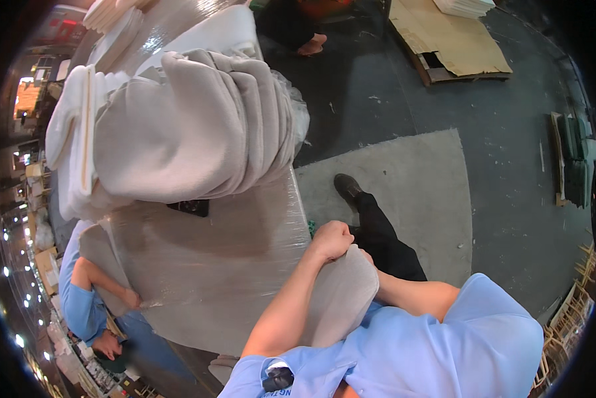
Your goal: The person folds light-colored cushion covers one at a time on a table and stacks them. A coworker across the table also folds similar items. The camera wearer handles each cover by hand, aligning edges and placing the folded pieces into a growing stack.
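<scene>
A thick grey fabric piece (341,288) hangs upright against my front. My left hand (333,240) is closed at its upper edge, with the fingers curled. On the far side of that edge, my right hand (366,257) shows only in part, and the piece hides most of its fingers. Both hands are just off the right edge of a table (218,265) wrapped in clear film. A tall pile of folded grey fabric pieces (178,132) stands on the table, with white padded layers (72,139) along its left side.
A co-worker in blue (82,298) at the left touches another grey piece (102,255). Another person's hand (312,45) shows at the top. A dark flat object (192,207) lies beside the pile. Flattened cardboard (457,46) and a grey mat (424,179) are on the floor.
</scene>
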Action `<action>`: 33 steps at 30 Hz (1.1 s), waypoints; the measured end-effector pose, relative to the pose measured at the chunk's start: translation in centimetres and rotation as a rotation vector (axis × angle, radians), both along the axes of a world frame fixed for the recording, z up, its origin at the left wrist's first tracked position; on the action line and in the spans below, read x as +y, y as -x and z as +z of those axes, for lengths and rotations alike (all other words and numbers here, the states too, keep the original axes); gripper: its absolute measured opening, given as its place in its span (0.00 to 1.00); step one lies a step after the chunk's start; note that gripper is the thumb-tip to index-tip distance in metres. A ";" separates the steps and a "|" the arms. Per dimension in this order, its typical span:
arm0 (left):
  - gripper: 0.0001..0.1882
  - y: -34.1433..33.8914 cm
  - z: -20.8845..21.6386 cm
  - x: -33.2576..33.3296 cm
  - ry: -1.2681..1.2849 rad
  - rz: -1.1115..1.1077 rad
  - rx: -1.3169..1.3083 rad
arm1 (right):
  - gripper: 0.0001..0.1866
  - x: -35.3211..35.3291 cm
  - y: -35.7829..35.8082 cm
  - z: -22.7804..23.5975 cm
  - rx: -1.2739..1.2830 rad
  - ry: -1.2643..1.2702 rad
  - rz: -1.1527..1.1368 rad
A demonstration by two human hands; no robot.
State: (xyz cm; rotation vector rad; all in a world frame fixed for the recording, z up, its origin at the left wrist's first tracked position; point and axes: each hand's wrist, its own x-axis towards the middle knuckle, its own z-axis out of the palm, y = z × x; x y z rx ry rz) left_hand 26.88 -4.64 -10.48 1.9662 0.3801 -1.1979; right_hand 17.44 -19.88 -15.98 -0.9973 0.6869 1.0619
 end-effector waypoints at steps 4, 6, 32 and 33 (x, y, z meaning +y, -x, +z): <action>0.12 0.3 -0.5 -0.2 0.004 -0.047 -0.117 | 0.10 0.3 1.6 -4.7 -0.259 0.108 0.288; 0.12 1.6 -0.3 -0.8 -0.103 -0.092 -0.195 | 0.10 0.6 2.4 -5.1 -0.243 0.124 0.288; 0.13 3.5 -3.4 2.1 -0.064 0.244 -0.314 | 0.09 4.0 -2.5 -6.1 -0.076 0.127 0.173; 0.13 3.7 -3.3 1.7 -0.060 0.241 -0.340 | 0.09 3.7 -2.1 -5.8 -0.071 0.119 0.175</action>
